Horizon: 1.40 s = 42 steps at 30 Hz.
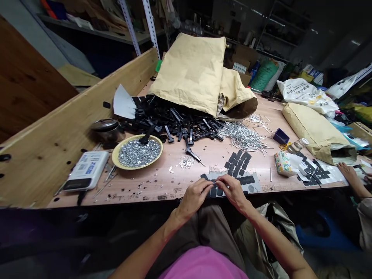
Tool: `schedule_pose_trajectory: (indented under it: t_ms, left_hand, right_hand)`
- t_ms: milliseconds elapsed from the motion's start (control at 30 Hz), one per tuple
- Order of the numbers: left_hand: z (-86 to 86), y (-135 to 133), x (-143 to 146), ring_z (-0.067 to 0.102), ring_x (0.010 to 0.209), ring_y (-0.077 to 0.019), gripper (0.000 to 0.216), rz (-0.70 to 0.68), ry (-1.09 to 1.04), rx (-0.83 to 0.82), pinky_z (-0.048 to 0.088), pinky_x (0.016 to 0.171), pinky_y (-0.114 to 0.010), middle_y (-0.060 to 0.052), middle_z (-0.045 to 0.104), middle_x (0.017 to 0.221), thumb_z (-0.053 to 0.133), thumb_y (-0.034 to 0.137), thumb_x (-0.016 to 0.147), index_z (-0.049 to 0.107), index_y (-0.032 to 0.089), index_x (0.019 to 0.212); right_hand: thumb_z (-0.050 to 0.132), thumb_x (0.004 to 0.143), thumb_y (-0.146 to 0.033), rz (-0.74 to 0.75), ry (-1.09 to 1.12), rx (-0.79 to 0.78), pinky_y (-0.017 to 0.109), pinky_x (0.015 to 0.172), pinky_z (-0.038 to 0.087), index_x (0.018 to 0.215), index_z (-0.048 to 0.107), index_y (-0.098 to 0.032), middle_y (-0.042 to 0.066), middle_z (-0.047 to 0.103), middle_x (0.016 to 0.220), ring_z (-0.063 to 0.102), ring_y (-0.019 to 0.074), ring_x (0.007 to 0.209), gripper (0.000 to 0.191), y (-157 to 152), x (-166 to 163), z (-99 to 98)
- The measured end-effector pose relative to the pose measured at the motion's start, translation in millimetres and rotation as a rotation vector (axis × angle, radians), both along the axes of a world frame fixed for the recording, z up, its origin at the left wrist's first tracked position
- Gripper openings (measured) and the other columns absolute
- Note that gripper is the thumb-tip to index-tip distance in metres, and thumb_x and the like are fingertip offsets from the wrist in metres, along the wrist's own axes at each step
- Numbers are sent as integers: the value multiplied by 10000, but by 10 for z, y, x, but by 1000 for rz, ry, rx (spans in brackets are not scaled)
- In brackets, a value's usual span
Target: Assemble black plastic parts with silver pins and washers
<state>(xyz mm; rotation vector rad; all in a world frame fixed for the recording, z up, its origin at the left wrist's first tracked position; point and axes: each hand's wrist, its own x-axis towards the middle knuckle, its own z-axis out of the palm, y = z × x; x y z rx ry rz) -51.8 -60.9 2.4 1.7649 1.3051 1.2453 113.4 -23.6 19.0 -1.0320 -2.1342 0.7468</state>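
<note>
My left hand [196, 193] and my right hand [233, 190] meet at the table's front edge, each with fingers pinched closed. Something small and thin seems to sit between their fingertips, but I cannot make out what it is. Under and beside them lies a grey sheet [255, 186] with dark pads on it. Just beyond, more black rounded pads [238, 162] lie in rows. A black plastic part with a metal strip [192, 154] rests a little farther off, near a small scatter of metal washers [186, 162].
At left stand a yellow bowl of small metal pieces [139, 154] and a white box-shaped device [87, 170]. Black plastic parts [174, 126] and thin metal rods [244, 135] are heaped behind, below a large paper sack [192, 73]. Another person's hand [348, 174] is at far right.
</note>
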Motion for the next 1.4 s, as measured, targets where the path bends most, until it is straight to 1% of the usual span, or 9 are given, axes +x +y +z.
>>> schedule_pose_trajectory:
  t_ms: [100,267,333,433,533,733,1000,1200,1400]
  left_hand:
    - [46,23,-5,588,664,-146,251,-12,-99,-119,467,634,-250,-41,656,727,513,360,833,695,195,776]
    - [60,81,-35,330,378,-45,438,-176,-463,-684,242,377,-191,37,501,533,640,559,668,687,146,807]
    - [72,90,-50,245,348,-23,489,-246,-528,-792,179,361,-183,58,461,503,659,590,627,690,141,820]
    - [134,79,-43,435,448,-83,356,-162,-403,-572,322,420,-205,-6,580,583,657,508,671,719,169,762]
    - [203,67,-10,583,655,-161,223,-84,-229,-314,446,606,-250,-48,681,716,606,386,741,736,206,728]
    - [169,99,10,599,642,-162,240,-137,-145,-235,462,617,-252,-50,692,710,548,347,798,740,204,782]
    - [-28,68,66,583,641,-146,294,9,62,-18,476,643,-242,-56,639,709,445,324,883,714,210,910]
    - [-69,183,125,597,673,-162,240,71,-67,-153,480,665,-261,-52,675,748,512,329,823,723,214,829]
    - [-111,439,177,581,631,-162,265,112,-322,-394,437,554,-242,-39,672,697,612,413,695,727,184,765]
  right_hand:
    - [378,939,-435,38,-24,38,251,649,467,829,607,-204,47,618,747,573,147,677,344,9,12,-17]
    - [365,942,-439,115,-25,-50,249,634,455,804,590,-215,25,603,705,549,138,638,345,81,31,28]
    - [372,940,-442,162,-32,-80,247,636,450,798,588,-218,17,600,693,541,134,629,342,108,44,61]
    - [332,946,-460,193,-75,-44,242,626,432,787,571,-213,22,581,705,523,134,640,379,126,67,73]
    - [267,956,-475,163,-118,33,250,624,410,758,545,-210,26,559,702,495,139,645,432,127,88,37]
    - [205,957,-511,152,-96,63,244,575,375,668,485,-211,6,496,620,449,129,583,503,136,78,-39]
    - [138,963,-508,-52,-108,115,264,568,335,621,480,-217,13,455,563,387,133,520,565,117,-53,-163]
    - [145,945,-563,-163,-220,37,250,497,254,600,524,-210,15,486,525,416,121,491,622,193,-69,-266]
    - [206,956,-510,-120,-328,-127,235,501,262,555,493,-209,0,501,512,479,127,503,578,464,-75,-219]
